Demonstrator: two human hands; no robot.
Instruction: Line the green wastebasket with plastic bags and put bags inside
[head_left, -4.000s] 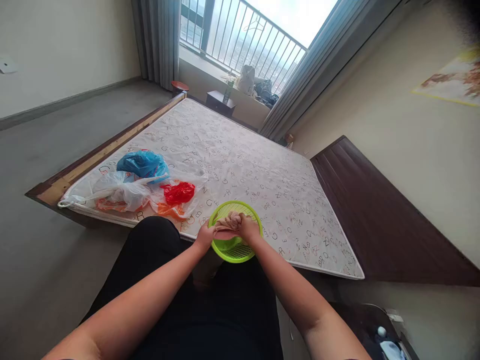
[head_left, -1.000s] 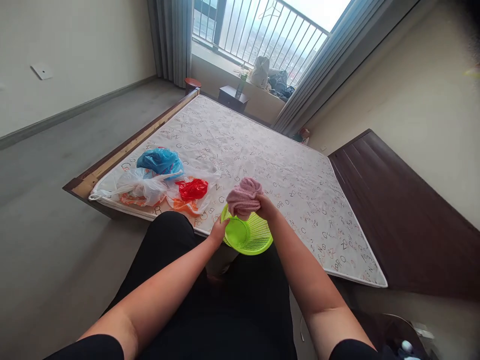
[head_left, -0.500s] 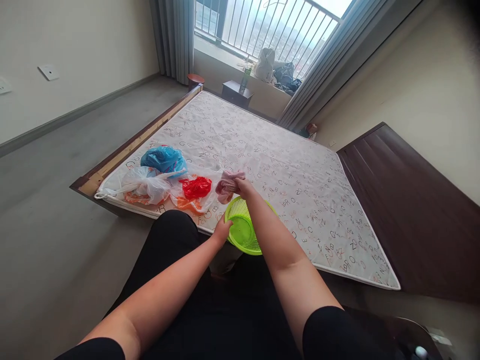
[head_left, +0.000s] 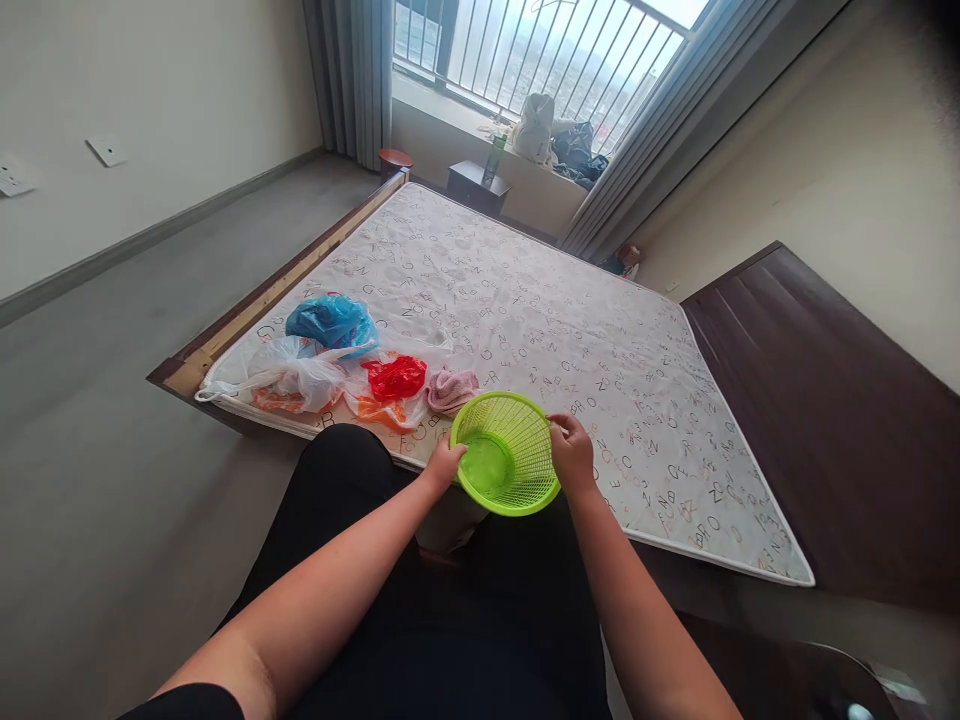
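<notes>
A bright green mesh plastic basket (head_left: 531, 455) is tilted toward me above my lap, nothing visible inside it. My left hand (head_left: 444, 466) grips its left rim, thumb over the edge. On the opposite side my right hand (head_left: 573, 450) holds the right rim, fingers curled over it. Just beyond the basket a crumpled pink cloth (head_left: 451, 390) lies on the mattress (head_left: 525, 300). Left of the cloth are a red plastic bag (head_left: 396, 377), a white and orange plastic bag (head_left: 296, 378) and a blue plastic bag (head_left: 332, 322).
The mattress rests on a dark wooden bed frame (head_left: 169, 375) with a headboard (head_left: 817, 420) at right. Beyond it stand a small nightstand (head_left: 477, 188) with a green bottle (head_left: 493, 160) and a red-brown stool (head_left: 394, 160). Bags (head_left: 534, 128) lie on the windowsill.
My right hand has let go of the pink cloth, which now lies beside the red bag, and has come back to take the basket's right rim. My left hand stays on the basket.
</notes>
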